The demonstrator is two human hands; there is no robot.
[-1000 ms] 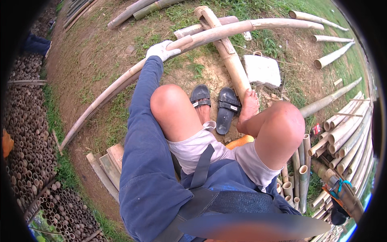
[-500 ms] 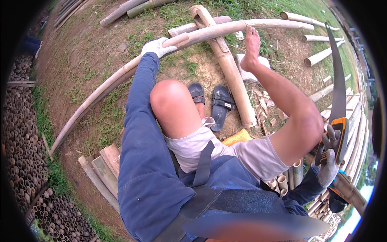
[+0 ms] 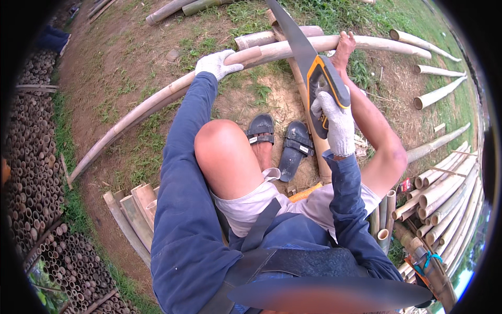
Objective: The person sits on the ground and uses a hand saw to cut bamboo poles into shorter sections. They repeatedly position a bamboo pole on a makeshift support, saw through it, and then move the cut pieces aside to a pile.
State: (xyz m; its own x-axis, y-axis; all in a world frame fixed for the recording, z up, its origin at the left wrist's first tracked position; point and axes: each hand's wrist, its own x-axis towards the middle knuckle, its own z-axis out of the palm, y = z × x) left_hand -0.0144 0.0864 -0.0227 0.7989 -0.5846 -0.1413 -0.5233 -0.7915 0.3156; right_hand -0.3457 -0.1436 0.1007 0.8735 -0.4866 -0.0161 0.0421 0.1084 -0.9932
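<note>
A long bamboo pole [image 3: 376,43] lies across in front of me, bent by the lens. My left hand [image 3: 215,64], in a white glove, grips it left of the middle, beside a browner bamboo length [image 3: 244,55] lying along it. In my gloved right hand [image 3: 337,123] is the black and orange handle of a hand saw [image 3: 294,36]. Its blade points away from me and crosses over the pole in view; whether it touches cannot be told. My bare foot [image 3: 343,49] presses on the pole right of the blade. Under the pole lies a thick bamboo support [image 3: 300,86].
Sandals [image 3: 295,149] lie between my legs, one worn. Stacked bamboo poles [image 3: 444,201] lie at the right, more bamboo pieces [image 3: 130,220] near my left side. A large pile of cut bamboo [image 3: 31,172] fills the far left. A bamboo holder with blue tie [image 3: 429,259] is at lower right.
My right hand has brought the saw from beside the bamboo holder at the lower right up and left, over the pole. My left hand stays on the pole. The view has shifted slightly.
</note>
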